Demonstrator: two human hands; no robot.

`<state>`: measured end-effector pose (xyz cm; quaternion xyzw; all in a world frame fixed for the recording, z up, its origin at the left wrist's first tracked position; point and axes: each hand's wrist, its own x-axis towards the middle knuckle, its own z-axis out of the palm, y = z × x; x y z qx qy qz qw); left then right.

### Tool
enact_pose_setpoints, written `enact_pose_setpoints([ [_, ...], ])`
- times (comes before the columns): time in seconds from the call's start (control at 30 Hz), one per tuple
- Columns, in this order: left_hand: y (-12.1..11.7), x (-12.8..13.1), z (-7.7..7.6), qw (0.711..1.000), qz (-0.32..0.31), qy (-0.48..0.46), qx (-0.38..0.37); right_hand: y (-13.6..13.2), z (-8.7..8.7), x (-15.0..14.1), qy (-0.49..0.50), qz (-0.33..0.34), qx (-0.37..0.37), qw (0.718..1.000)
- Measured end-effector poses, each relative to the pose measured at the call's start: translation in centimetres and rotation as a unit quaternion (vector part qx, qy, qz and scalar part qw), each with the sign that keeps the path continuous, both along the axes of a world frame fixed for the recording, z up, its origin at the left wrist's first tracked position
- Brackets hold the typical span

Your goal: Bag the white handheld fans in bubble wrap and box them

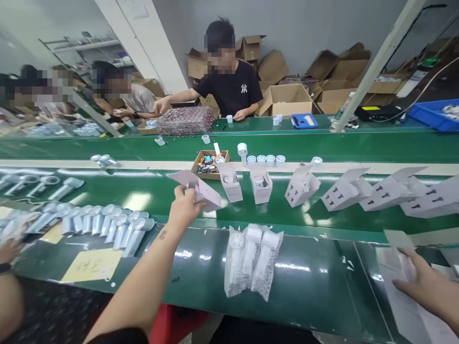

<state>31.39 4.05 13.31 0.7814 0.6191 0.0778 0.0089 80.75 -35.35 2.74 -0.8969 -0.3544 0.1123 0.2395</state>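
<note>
Three bubble bags lie on the bench, side by side betw. the hands. L hand grips a flap-open box at the row's L end, nr. the parts tray — R hand grasps a white carton, far R.

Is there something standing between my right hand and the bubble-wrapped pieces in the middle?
Apart from the white box at your right hand, nothing visible stands in the way to the bubble-wrapped pieces; only small white scraps lie on the green table between.
</note>
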Motion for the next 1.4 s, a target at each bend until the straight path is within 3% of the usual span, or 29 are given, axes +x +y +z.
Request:
enact_pose_setpoints([
  [0.07, 3.8, -0.2, -1.7, 0.999, -0.006, 0.033, -0.018, 1.9, 3.0, -4.1, 0.037, 0.008, -0.042, 0.998],
  [0.13, 6.9, -0.2, -2.9, 0.997, -0.023, 0.048, -0.047, 4.0, 5.3, -8.6, 0.075, 0.045, 0.005, 0.996],
  [0.23, 8.5, -0.5, -3.7, 0.998, -0.030, 0.012, -0.053, 6.8, 5.9, -14.4, 0.153, 0.070, 0.073, 0.983],
  [0.3, 6.2, -0.6, -4.3, 0.997, -0.020, -0.063, -0.030, 7.9, 4.5, -17.1, 0.159, 0.070, 0.107, 0.979],
  [0.37, 1.0, -0.3, -5.8, 0.987, 0.000, -0.151, -0.063, 8.3, 2.5, -19.1, 0.128, 0.068, 0.131, 0.981],
  [0.43, -5.8, 0.7, -8.5, 0.959, 0.017, -0.191, -0.210, 8.1, 0.7, -20.4, 0.092, 0.069, 0.147, 0.982],
  [0.5, -12.1, 2.0, -11.6, 0.945, 0.017, -0.187, -0.269, 7.7, -0.3, -21.2, 0.055, 0.082, 0.165, 0.981],
  [0.57, -16.1, 2.8, -14.2, 0.922, 0.057, -0.229, -0.307, 7.2, -0.3, -21.4, 0.040, 0.119, 0.165, 0.978],
  [0.63, -17.3, 2.7, -15.5, 0.895, 0.088, -0.281, -0.334, 6.9, 0.4, -21.2, 0.061, 0.168, 0.137, 0.974],
  [0.7, -16.6, 1.8, -15.4, 0.881, 0.087, -0.313, -0.344, 6.9, 1.2, -20.8, 0.103, 0.202, 0.103, 0.969],
  [0.8, -15.8, 0.4, -14.6, 0.901, 0.039, -0.282, -0.327, 7.5, 1.8, -20.3, 0.158, 0.214, 0.111, 0.958],
  [0.87, -16.5, 0.4, -14.6, 0.924, 0.020, -0.235, -0.301, 8.1, 1.8, -20.0, 0.190, 0.217, 0.131, 0.949],
  [0.93, -17.8, 1.4, -15.1, 0.934, 0.042, -0.230, -0.270, 8.5, 1.8, -19.6, 0.213, 0.231, 0.133, 0.940],
  [1.03, -18.9, 2.7, -15.6, 0.924, 0.102, -0.274, -0.246, 8.4, 1.8, -19.1, 0.217, 0.267, 0.119, 0.931],
  [1.13, -18.3, 1.8, -13.9, 0.913, 0.142, -0.294, -0.246, 7.8, 1.8, -18.6, 0.218, 0.287, 0.096, 0.928],
  [1.23, -18.2, -0.4, -8.6, 0.890, 0.139, -0.354, -0.253, 7.6, 1.7, -18.0, 0.245, 0.295, 0.090, 0.919],
  [1.3, -19.1, -0.9, -3.9, 0.870, 0.080, -0.399, -0.277, 7.8, 1.7, -17.7, 0.255, 0.306, 0.103, 0.911],
  [1.4, -21.3, 1.5, 2.0, 0.882, -0.079, -0.341, -0.316, 8.5, 1.9, -17.2, 0.249, 0.331, 0.121, 0.902],
])
